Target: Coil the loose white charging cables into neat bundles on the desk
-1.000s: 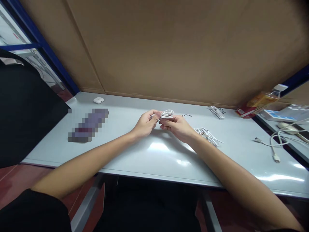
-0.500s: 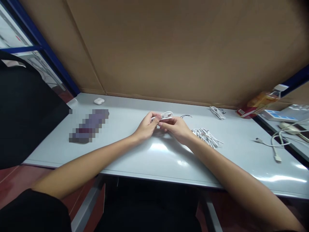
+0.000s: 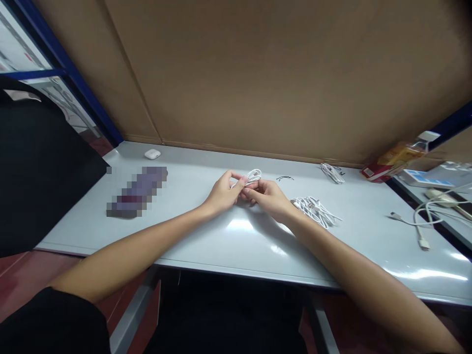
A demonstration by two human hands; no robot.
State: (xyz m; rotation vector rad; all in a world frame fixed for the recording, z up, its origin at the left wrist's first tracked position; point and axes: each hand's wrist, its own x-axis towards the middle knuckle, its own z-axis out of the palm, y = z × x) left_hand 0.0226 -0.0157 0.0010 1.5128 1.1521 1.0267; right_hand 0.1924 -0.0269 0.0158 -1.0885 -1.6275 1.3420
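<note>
At the far left of the grey worktop a small white earbud case is seen near the cardboard backing, and a blurred purple patch lies nearer the front. Towards the middle, the left hand is held just above the worktop, its fingers pinched on a small coiled white cable. The right hand is met thumb to thumb with it, its fingers curled and closed on the same coil from the other side. Just beyond the right hand a short black tie lies on the worktop; beside the right wrist a loose bundle of white cables is spread. Farther right, another coiled cable, a snack packet and a loose charging lead are found
</note>
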